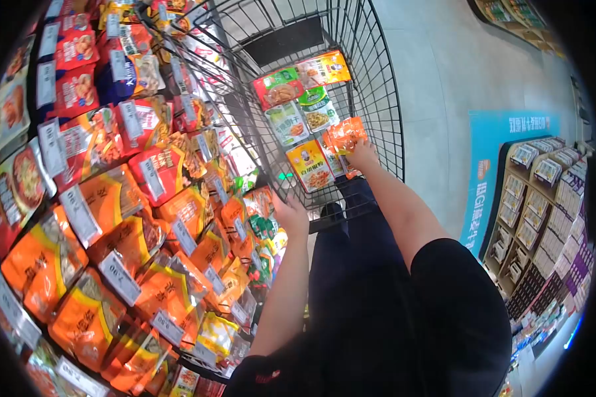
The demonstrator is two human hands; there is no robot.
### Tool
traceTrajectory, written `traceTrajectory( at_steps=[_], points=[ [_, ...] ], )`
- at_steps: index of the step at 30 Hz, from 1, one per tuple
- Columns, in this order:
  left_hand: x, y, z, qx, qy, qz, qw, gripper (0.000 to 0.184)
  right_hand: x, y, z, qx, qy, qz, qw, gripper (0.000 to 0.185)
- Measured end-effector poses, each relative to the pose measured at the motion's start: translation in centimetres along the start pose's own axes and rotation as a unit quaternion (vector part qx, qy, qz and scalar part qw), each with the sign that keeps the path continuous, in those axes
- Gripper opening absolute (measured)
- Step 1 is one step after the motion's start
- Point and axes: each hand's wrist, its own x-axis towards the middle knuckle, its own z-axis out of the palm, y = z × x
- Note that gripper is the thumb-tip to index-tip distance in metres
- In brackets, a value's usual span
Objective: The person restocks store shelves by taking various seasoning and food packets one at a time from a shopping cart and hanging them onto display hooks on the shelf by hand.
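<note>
My right hand [363, 156] is inside the shopping cart, closed on an orange packet [346, 134] above the other packets. Beneath and beside it lie a yellow-orange packet [310, 165], a white-and-green packet [287, 124], a green packet [317, 108], a red packet [279, 87] and a yellow packet [324, 68]. The cart [392, 86] is a black wire basket right in front of my body. My left hand [290, 212] is at the cart's near left corner, close to the shelf; its fingers are too unclear to show whether they grip anything.
A sloped shelf of orange and red food pouches [116, 198] with price tags [79, 215] runs along the left, close to the cart. At right stand a blue sign [478, 178] and a display rack [526, 205] of boxes. Grey floor [437, 86] lies between.
</note>
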Motion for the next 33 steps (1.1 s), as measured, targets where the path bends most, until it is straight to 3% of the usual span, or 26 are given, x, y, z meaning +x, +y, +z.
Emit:
traceTrajectory(
  at_steps=[2,4,6,10,13,15,16,18,19,20,21,22,24,26,28,30,31,32,33],
  points=[
    [0.4,-1.3,0.3,0.025,-0.01,0.002,1.0,0.048,0.7,-0.2,0.6,-0.018,-0.036,0.024,0.999,0.098],
    [0.5,-2.7,0.5,0.078,0.004,0.064,0.995,0.047,0.8,-0.1,1.3,-0.018,-0.032,0.038,0.999,0.103],
    [0.6,-3.7,0.7,0.065,0.002,0.068,0.996,0.049,0.5,-0.4,1.7,-0.017,-0.013,0.056,0.998,0.113],
    [1.0,-4.4,0.9,0.058,-0.007,0.073,0.996,0.053,-0.4,-1.2,0.5,-0.018,-0.005,0.054,0.998,0.112],
    [1.2,-3.5,0.8,0.054,-0.005,0.064,0.997,0.051,-1.1,-1.8,-0.1,0.011,0.017,0.061,0.998,0.108],
    [1.1,-2.7,0.6,0.069,0.011,0.089,0.994,0.048,-1.6,-1.9,0.2,-0.008,0.084,0.064,0.994,0.091],
    [1.1,-2.5,0.6,0.055,0.007,0.07,0.996,0.048,-1.9,-1.7,0.3,-0.008,0.087,0.062,0.994,0.091],
    [1.3,-1.9,0.5,0.017,-0.001,0.048,0.999,0.049,-2.5,-1.3,0.4,-0.015,0.061,0.007,0.998,0.065],
    [1.3,-1.7,0.3,-0.019,-0.012,0.024,0.999,0.05,-2.2,-0.5,1.2,-0.016,0.066,0.002,0.998,0.065],
    [1.1,-1.5,0.2,-0.023,-0.005,0.028,0.999,0.05,-2.1,0.3,1.8,0.071,0.076,-0.068,0.992,0.05],
    [1.0,-1.8,0.1,0.015,-0.024,-0.001,1.0,0.051,-2.2,0.6,2.0,0.156,0.085,-0.14,0.974,0.036],
    [1.2,-2.2,0.1,0.052,-0.041,-0.028,0.997,0.052,-4.0,-0.2,0.4,0.158,0.092,-0.15,0.972,0.036],
    [1.7,-3.7,0.6,0.04,-0.028,0.0,0.999,0.053,-9.0,-2.4,-4.1,0.447,-0.021,-0.06,0.892,0.023],
    [1.3,-2.0,-0.9,0.074,-0.003,0.078,0.994,0.055,-9.2,-1.9,-4.9,0.461,0.006,-0.141,0.876,0.022],
    [1.1,-1.6,-2.9,0.051,0.031,0.092,0.994,0.058,-11.1,-3.0,-6.9,0.473,0.026,-0.221,0.852,0.022],
    [1.1,-1.2,-5.4,0.061,0.084,0.155,0.982,0.055,-15.4,-4.3,-11.2,0.627,-0.081,-0.218,0.744,0.022],
    [1.1,0.0,-7.2,0.063,0.1,0.159,0.98,0.055,-18.3,-5.3,-13.6,0.626,-0.088,-0.233,0.739,0.022],
    [0.9,2.3,-9.4,-0.165,0.005,0.064,0.984,0.05,-21.5,-6.3,-16.1,0.632,-0.126,-0.268,0.716,0.022],
    [0.3,5.1,-11.9,-0.382,-0.094,-0.029,0.919,0.046,-24.4,-7.2,-18.0,0.637,-0.164,-0.302,0.69,0.022]
  ],
)
